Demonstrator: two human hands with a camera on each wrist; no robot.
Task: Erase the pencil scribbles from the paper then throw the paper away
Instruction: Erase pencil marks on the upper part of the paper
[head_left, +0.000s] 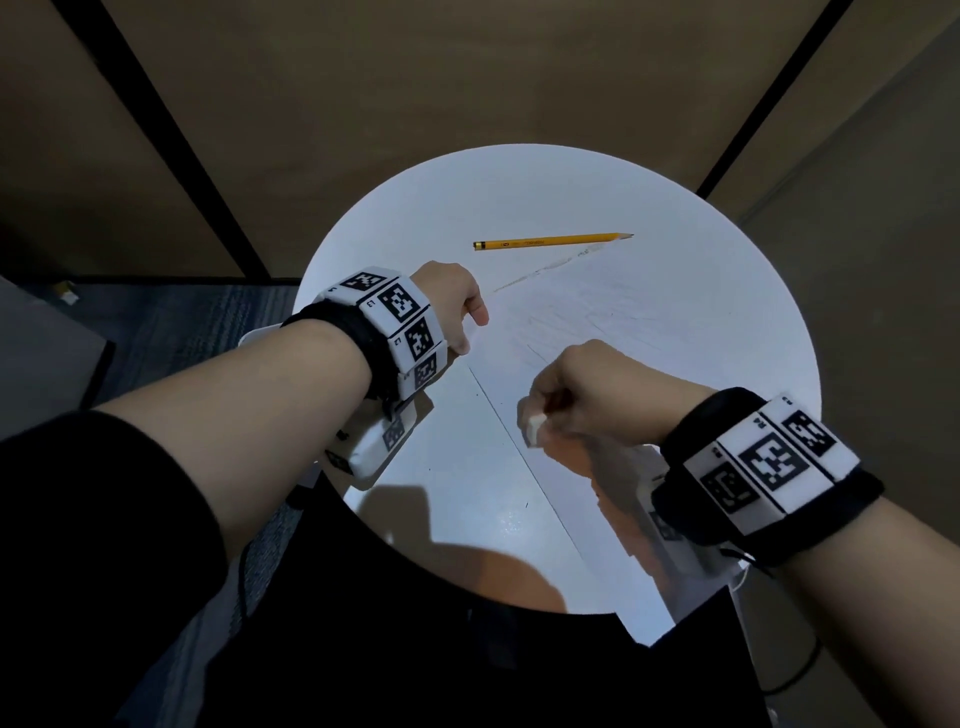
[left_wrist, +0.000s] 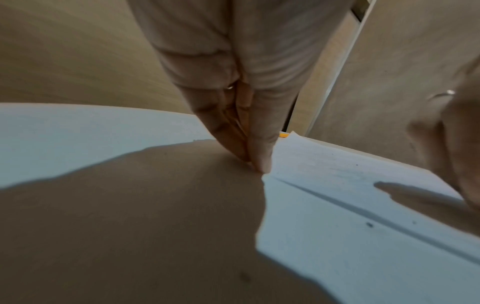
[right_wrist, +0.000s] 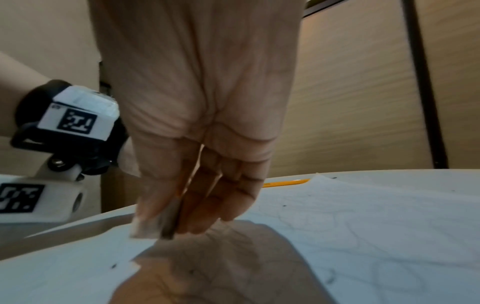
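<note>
- Nearest us in the head view, our black sleeve (head_left: 104, 519) fills the lower left corner.
- Our right hand (head_left: 587, 400) pinches a white eraser (head_left: 535, 428) between thumb and fingers, its lower end on or just above the paper (head_left: 649, 332); the blur keeps us from telling which.
- Our left hand (head_left: 452, 306) presses straight fingertips (left_wrist: 262, 162) down on the paper's left edge, holding nothing.
- The paper lies flat on the round white table (head_left: 447, 208), with faint pencil scribbles (head_left: 550, 338) between our hands.
- A yellow pencil (head_left: 550, 241) lies on the table just beyond the paper's far edge.
</note>
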